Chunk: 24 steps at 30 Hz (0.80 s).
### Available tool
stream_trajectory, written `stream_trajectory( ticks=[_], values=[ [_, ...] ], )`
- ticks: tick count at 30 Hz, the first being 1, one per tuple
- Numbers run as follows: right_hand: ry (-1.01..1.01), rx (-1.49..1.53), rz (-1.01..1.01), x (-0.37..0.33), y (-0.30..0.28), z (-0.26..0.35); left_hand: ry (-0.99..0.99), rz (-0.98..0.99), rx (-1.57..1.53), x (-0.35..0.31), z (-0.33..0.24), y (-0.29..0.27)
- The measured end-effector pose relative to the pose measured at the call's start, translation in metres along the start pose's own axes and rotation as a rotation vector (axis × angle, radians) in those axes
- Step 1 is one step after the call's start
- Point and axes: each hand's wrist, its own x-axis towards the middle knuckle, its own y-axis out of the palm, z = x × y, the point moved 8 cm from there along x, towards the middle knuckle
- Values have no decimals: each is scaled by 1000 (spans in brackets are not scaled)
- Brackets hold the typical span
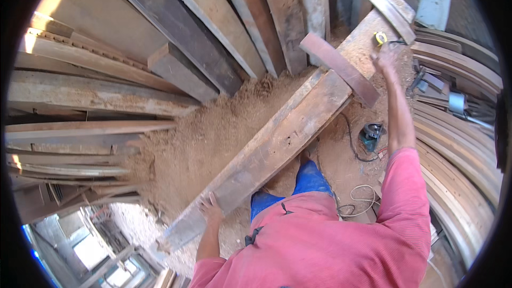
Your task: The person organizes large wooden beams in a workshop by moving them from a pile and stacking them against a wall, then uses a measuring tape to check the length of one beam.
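Note:
A long, wide wooden plank (277, 146) runs slantwise in front of me, from lower left to upper right. My left hand (212, 209) lies flat on its near left end, fingers spread. My right hand (388, 57) reaches far out over the sawdust-covered bench end (362, 48). Right beside its fingers is a yellow tape measure (380, 38); the fingers are smeared, so whether they grip anything is unclear. One curved wooden piece (341, 69) lies across the plank's far end. Beyond it, a second curved piece (386, 13) rests near the tape measure.
Thick boards (213, 16) lean along the far and left sides. Stacked curved planks (453, 128) line the right. A dark green power tool (372, 136) sits on the sawdusty ground with its cord, and a pale cable (365, 194) coils near my legs. Sawdust (186, 138) covers the floor.

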Motion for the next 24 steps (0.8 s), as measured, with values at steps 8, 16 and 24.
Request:
stream_trajectory(
  ticks=[8,16,24],
  values=[
    [-78,162,253,111,87,-32,-37,205,39,-9,-18,-30],
    [-4,162,237,105,82,-4,-16,192,38,-2,-6,-3],
    [42,958,126,-28,-6,53,234,39,9,-16,-5,-22]
  ],
)
